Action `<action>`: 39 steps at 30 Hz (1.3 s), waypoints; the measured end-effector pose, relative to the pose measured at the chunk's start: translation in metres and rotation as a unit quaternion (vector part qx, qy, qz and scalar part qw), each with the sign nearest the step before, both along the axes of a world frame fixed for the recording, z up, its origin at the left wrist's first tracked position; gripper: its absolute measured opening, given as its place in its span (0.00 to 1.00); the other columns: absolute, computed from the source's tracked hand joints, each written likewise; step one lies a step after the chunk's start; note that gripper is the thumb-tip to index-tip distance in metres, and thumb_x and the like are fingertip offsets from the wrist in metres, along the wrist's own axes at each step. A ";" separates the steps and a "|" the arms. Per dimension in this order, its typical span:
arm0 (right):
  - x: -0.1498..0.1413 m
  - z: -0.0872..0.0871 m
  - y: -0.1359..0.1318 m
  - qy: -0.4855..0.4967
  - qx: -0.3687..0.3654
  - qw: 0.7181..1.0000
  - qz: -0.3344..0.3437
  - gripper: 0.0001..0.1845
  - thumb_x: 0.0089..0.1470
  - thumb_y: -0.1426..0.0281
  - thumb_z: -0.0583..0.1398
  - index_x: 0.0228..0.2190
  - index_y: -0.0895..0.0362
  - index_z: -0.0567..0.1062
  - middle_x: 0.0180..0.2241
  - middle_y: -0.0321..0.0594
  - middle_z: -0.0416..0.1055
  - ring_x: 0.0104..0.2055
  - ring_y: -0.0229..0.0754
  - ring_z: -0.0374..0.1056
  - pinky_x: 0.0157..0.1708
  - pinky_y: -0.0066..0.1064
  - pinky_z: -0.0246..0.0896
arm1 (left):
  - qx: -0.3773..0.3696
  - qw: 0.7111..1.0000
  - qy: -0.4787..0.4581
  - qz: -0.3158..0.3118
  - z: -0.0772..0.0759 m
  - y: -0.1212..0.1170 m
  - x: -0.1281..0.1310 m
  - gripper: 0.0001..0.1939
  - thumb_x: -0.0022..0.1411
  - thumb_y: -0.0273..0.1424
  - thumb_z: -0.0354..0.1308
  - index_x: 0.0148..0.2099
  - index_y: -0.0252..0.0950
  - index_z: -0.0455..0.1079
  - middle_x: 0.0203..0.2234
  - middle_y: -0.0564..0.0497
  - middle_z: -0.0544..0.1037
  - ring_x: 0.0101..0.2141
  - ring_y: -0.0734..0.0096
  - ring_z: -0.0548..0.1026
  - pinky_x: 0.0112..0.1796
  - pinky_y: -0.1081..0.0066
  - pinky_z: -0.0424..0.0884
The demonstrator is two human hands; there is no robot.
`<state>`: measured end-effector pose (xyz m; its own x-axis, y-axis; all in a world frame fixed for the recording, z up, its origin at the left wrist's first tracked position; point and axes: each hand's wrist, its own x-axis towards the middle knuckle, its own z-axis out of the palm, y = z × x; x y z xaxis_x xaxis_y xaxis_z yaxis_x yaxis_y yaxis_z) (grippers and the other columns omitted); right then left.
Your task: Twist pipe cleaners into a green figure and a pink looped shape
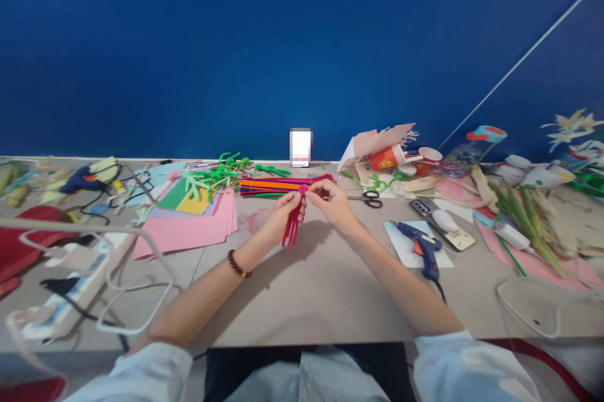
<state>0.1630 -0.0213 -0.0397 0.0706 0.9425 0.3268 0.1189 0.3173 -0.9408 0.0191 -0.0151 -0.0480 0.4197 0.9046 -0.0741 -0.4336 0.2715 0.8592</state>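
Note:
Over the middle of the table, my left hand point(286, 213) is closed around a bunch of magenta pipe cleaners point(292, 230), whose loose ends hang below the fingers. Their upper end forms a small pink knot or coil above the left thumb. My right hand point(330, 202) pinches at that coil from the right, thumb and forefinger together. The exact spot of the pinch is too small to make out. Just behind both hands lies a row of loose pipe cleaners point(264, 185) in orange, purple, red and green.
Pink paper sheets point(189, 235) and green pipe-cleaner pieces point(212, 175) lie left. Right are black-handled scissors point(372, 199), a blue glue gun point(425, 245), a phone point(422, 208) and orange paper cups point(389, 158). A white power strip point(80, 295) with cables sits at the left front.

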 end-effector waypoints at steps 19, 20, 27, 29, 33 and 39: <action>-0.002 0.008 -0.003 0.052 -0.036 0.997 0.043 0.18 0.42 0.54 0.65 0.23 0.56 0.71 0.24 0.35 0.67 0.26 0.37 0.63 0.28 0.30 0.59 | -0.044 0.991 -0.047 -0.118 0.008 -0.001 -0.005 0.13 0.56 0.39 0.59 0.29 0.33 0.67 0.16 0.55 0.61 0.17 0.79 0.60 0.19 0.76 0.60; -0.002 0.008 -0.003 0.051 -0.034 0.997 0.037 0.18 0.42 0.55 0.65 0.23 0.56 0.71 0.24 0.36 0.67 0.26 0.37 0.63 0.28 0.30 0.60 | -0.029 0.996 -0.029 -0.083 0.007 -0.001 -0.004 0.13 0.55 0.39 0.60 0.30 0.33 0.67 0.17 0.55 0.63 0.17 0.79 0.62 0.20 0.76 0.61; -0.003 0.001 -0.003 0.015 0.000 1.000 0.002 0.15 0.45 0.57 0.64 0.25 0.56 0.71 0.28 0.38 0.68 0.26 0.37 0.62 0.27 0.30 0.59 | 0.082 0.994 0.070 0.029 0.001 0.001 -0.001 0.15 0.51 0.40 0.64 0.31 0.34 0.68 0.18 0.56 0.67 0.18 0.80 0.64 0.20 0.77 0.61; -0.003 0.000 -0.003 0.014 0.000 1.000 0.006 0.14 0.46 0.57 0.63 0.26 0.55 0.71 0.28 0.38 0.68 0.26 0.37 0.62 0.27 0.30 0.58 | 0.102 0.990 0.085 0.048 0.001 0.001 0.000 0.15 0.51 0.41 0.64 0.31 0.34 0.69 0.18 0.56 0.67 0.18 0.80 0.64 0.21 0.77 0.61; -0.004 0.001 -0.003 0.016 -0.007 1.000 0.022 0.13 0.46 0.58 0.63 0.26 0.56 0.71 0.29 0.39 0.69 0.27 0.38 0.63 0.27 0.30 0.59 | 0.126 0.985 0.097 0.068 0.002 -0.001 0.000 0.15 0.52 0.42 0.63 0.29 0.34 0.69 0.19 0.55 0.66 0.19 0.80 0.63 0.21 0.77 0.61; -0.004 0.000 -0.004 0.028 -0.008 1.000 -0.007 0.09 0.47 0.63 0.63 0.27 0.56 0.71 0.28 0.37 0.69 0.27 0.37 0.62 0.27 0.29 0.57 | 0.159 0.975 0.127 0.088 0.002 -0.004 0.000 0.15 0.53 0.43 0.62 0.29 0.35 0.69 0.18 0.56 0.65 0.19 0.79 0.62 0.21 0.76 0.59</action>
<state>0.1587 -0.0253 -0.0402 0.1022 0.9463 0.3067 0.0696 0.3008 -0.9512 0.0192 -0.0190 -0.0456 0.2598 0.9555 0.1399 -0.2111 -0.0851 0.9737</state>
